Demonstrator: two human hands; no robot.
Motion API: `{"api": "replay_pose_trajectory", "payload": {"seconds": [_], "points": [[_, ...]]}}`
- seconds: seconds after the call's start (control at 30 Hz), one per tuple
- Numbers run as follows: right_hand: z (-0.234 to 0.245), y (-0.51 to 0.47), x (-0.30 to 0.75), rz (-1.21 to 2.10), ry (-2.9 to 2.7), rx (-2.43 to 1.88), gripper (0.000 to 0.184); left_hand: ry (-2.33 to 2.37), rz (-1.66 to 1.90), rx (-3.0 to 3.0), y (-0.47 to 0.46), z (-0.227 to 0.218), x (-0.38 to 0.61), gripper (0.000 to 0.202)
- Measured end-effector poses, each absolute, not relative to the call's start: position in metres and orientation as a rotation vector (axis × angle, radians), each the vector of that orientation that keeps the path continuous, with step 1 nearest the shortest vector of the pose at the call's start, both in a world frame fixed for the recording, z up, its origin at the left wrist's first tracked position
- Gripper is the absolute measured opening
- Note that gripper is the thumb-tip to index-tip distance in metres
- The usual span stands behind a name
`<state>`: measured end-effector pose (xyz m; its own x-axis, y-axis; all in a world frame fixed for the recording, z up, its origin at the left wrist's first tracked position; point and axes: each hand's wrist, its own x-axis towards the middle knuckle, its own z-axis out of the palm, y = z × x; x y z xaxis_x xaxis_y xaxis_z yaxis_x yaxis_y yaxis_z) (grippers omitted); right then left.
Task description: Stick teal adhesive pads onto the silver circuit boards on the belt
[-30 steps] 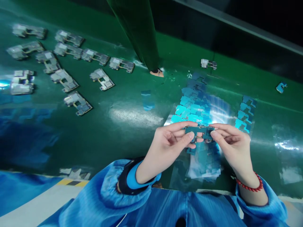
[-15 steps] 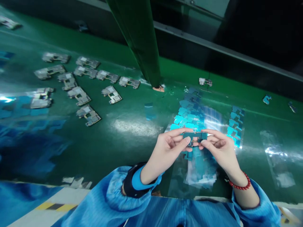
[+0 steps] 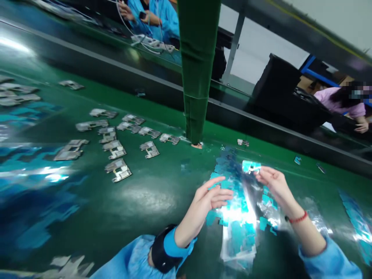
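Observation:
My right hand [image 3: 273, 183] pinches a small blue-covered circuit board [image 3: 251, 167] and holds it out over the green table [image 3: 157, 201]. My left hand [image 3: 209, 198] has its fingers stretched out and holds nothing; it hovers over a shiny sheet of blue film stickers [image 3: 235, 217]. Both wrists come out of blue sleeves, and the right wrist wears a red bead bracelet [image 3: 297, 218].
Several grey circuit boards [image 3: 117, 170] lie scattered on the table's left half, and one more board [image 3: 243, 142] lies farther back. A green post [image 3: 197, 77] stands at the table's far edge. Other people in blue and pink work behind the table.
My left hand has let go of the board and opened. My right hand carried the board away from me and to the right. The camera tilted up, revealing the room behind.

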<state>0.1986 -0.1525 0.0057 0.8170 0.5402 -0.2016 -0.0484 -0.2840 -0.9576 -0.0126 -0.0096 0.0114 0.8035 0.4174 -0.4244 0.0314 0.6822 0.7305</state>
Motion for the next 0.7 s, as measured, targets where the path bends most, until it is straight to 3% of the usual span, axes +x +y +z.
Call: {"api": "replay_pose_trajectory", "payload": {"seconds": [0.1, 0.4, 0.7], "points": [[0.008, -0.135, 0.268, 0.440, -0.342, -1.937, 0.028, 0.598, 0.264, 0.833, -0.008, 0.008, -0.011, 0.039], [-0.010, -0.088, 0.340, 0.056, -0.608, -2.383, 0.037, 0.595, 0.335, 0.860, 0.001, -0.004, -0.006, 0.027], [-0.017, -0.040, 0.331, 0.136, -1.135, -2.317, 0.029, 0.620, 0.326, 0.915, 0.003, -0.005, -0.003, 0.020]]}}
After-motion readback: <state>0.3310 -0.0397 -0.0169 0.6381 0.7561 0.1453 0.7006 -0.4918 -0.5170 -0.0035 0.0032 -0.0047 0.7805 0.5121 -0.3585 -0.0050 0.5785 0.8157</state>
